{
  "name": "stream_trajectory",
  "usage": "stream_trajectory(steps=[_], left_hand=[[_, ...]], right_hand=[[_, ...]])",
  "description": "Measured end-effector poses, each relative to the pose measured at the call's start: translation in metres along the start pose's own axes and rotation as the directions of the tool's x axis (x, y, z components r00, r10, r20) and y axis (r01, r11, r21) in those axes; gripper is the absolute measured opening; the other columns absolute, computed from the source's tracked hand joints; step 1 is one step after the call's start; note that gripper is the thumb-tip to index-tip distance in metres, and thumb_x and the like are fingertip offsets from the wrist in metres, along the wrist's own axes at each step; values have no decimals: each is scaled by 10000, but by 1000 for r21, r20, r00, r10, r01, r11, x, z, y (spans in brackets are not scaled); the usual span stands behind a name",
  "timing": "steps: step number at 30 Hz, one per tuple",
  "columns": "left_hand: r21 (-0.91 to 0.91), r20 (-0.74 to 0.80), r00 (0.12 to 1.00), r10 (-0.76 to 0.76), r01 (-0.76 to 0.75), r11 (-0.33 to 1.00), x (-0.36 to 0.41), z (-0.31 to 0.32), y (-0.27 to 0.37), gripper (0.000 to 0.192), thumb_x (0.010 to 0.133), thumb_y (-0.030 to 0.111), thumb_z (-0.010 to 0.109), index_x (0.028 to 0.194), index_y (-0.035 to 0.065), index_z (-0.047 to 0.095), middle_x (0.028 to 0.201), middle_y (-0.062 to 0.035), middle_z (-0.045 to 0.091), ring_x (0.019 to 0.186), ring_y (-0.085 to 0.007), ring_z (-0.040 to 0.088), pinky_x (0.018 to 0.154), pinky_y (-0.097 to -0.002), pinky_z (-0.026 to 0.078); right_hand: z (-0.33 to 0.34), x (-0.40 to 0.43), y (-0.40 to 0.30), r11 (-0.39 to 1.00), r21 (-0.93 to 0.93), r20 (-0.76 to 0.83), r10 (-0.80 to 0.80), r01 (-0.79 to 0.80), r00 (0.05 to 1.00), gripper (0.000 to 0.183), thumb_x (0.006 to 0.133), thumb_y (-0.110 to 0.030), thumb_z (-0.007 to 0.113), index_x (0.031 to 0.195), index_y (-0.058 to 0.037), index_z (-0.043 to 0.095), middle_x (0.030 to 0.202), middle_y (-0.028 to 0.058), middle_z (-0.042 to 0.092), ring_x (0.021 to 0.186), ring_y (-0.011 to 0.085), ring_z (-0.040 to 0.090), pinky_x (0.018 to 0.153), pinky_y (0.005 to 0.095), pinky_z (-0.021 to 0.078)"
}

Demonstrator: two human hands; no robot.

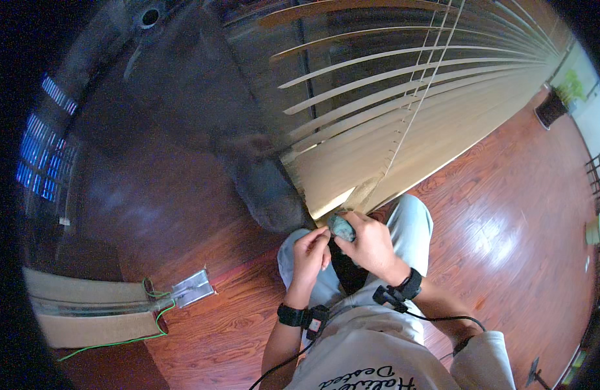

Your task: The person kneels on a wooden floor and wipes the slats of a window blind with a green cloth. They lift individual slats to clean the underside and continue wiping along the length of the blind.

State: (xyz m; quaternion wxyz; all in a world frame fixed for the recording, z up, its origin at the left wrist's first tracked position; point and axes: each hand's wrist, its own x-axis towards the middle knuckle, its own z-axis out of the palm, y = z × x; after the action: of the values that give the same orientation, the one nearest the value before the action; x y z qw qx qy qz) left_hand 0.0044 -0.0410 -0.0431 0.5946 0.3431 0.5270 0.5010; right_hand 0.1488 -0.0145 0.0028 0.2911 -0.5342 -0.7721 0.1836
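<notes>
My right hand (370, 243) grips a crumpled blue-green bundle, seemingly a cloth (342, 228), in front of my knees. Close beside it, my left hand (309, 253) has curled fingers, with thumb and fingertips pinched together near the bundle's left side. Whether anything thin sits between those fingertips is too small to tell. Just beyond both hands is the lower corner of a cream slatted blind (339, 180), its slats stacked at the bottom and spread apart higher up. Pale cords (424, 92) run down through the slats.
A dark reflective glass pane (173, 161) stands left of the blind. On the wood-patterned floor (475, 224), a metal floor fitting (192, 288) with a green cord (159, 319) lies left. A potted plant (551, 108) stands far right. Cables (446, 318) trail from my wrist straps.
</notes>
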Motion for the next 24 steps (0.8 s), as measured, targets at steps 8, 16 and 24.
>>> stream_trajectory(steps=[8,16,24], left_hand=[[-187,190,975,-118,154,970,0,-12,4,572,872,518,350,1102,9,477,468,-73,468,325,-155,378,335,-262,297],[-227,277,930,-242,308,924,2,-15,5,678,880,566,279,1185,-18,435,471,-32,462,318,-109,355,334,-231,275],[68,281,956,-81,64,996,-22,1,-13,244,865,201,578,1058,56,542,530,42,447,401,-34,374,373,-188,280]], right_hand=[[-2,-5,-4,997,53,54,-62,59,997,351,684,-233,650,982,-69,567,865,155,604,745,333,606,617,396,500],[-12,-22,-7,984,132,169,-139,117,976,418,648,-203,676,1032,-62,588,906,145,612,770,326,608,657,385,503],[-8,-43,22,917,398,14,21,-24,1000,383,771,-232,635,1069,-10,542,934,197,606,865,353,599,742,372,485]])
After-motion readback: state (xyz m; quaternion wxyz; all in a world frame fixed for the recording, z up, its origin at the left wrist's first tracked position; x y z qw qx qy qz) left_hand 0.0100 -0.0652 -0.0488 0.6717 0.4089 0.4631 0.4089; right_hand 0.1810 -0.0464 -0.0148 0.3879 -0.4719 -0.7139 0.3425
